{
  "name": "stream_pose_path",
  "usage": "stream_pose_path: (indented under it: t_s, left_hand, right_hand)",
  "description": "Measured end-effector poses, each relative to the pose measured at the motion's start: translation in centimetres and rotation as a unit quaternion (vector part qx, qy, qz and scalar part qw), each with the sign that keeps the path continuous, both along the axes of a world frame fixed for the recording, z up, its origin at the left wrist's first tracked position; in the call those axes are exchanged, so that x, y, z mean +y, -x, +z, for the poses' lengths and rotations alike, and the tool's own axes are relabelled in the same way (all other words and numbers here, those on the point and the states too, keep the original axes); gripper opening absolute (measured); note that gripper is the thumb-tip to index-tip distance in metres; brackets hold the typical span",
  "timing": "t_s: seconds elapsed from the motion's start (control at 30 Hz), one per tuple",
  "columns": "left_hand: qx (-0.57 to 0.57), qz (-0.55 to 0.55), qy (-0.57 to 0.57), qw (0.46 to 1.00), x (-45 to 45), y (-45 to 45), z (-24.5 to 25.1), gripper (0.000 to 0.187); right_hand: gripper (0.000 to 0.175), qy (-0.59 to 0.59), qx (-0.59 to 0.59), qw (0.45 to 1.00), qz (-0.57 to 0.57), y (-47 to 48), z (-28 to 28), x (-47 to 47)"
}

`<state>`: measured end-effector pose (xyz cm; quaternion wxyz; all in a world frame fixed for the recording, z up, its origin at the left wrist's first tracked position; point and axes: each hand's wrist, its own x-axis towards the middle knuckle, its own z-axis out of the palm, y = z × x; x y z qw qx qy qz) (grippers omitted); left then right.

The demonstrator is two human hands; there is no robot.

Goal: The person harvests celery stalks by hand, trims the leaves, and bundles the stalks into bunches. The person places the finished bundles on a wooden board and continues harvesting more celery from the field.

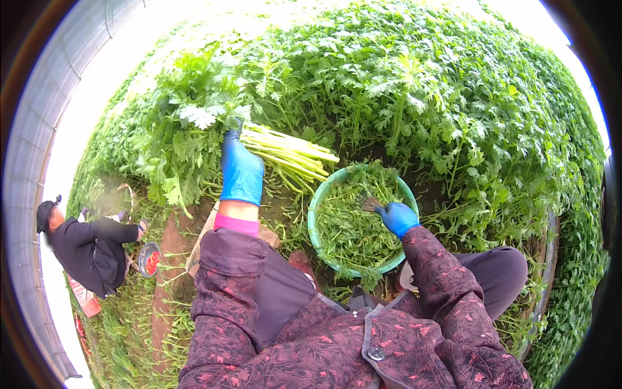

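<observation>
My left hand [241, 167], in a blue glove, is closed around a bunch of leafy greens that look like crown daisy [291, 153]. The leaves spread to the left of the fist, and the pale cut stems point right, towards the basin. My right hand [399, 220], also gloved in blue, is over the right side of a round green plastic basin [315, 228]. A small brownish-grey object [371, 203], too blurred to name, sticks out from its fingers. Loose leaves and trimmings [354, 223] fill the basin, which stands between my feet.
Dense standing greens [437, 87] grow ahead and to the right. At the left another person [92, 248] sits low beside a dark bowl [149, 260] holding red things. A wooden board [206, 238] lies near my left forearm. Plastic sheeting [53, 92] curves along the far left.
</observation>
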<state>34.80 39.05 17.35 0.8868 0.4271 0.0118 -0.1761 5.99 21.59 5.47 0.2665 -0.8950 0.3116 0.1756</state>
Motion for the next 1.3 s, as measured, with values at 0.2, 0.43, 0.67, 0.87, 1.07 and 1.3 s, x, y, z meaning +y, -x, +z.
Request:
stream_pose_path:
  t_s: [0.2, 0.43, 0.67, 0.87, 1.07, 1.3]
  left_hand:
    - [0.012, 0.024, -0.008, 1.000, 0.6, -1.0, 0.1, 0.035]
    - [0.061, 0.021, -0.008, 0.998, -1.4, 1.0, -0.2, 0.028]
    - [0.018, 0.053, -0.009, 0.998, 0.9, -1.5, -1.3, 0.030]
    - [-0.012, -0.226, 0.115, 0.967, 1.1, 0.1, -0.5, 0.037]
    - [-0.166, -0.331, 0.157, 0.915, 1.3, 3.4, 2.2, 0.050]
    - [-0.283, -0.300, 0.148, 0.899, 1.8, 4.1, 4.1, 0.067]
  right_hand:
    - [0.033, -0.083, -0.340, 0.925, -0.147, 0.8, 0.7, 2.1]
    - [0.030, 0.074, -0.392, 0.916, 0.038, -7.2, 1.2, 7.4]
    - [0.047, -0.134, -0.242, 0.906, -0.320, 0.6, -7.6, -0.5]
    - [0.026, -0.163, -0.500, 0.816, -0.240, -2.6, 1.1, -2.8]
    - [0.021, 0.105, -0.475, 0.873, 0.040, -2.7, 8.3, 3.0]
    - [0.022, 0.046, -0.469, 0.879, 0.077, -1.3, 9.5, 7.2]
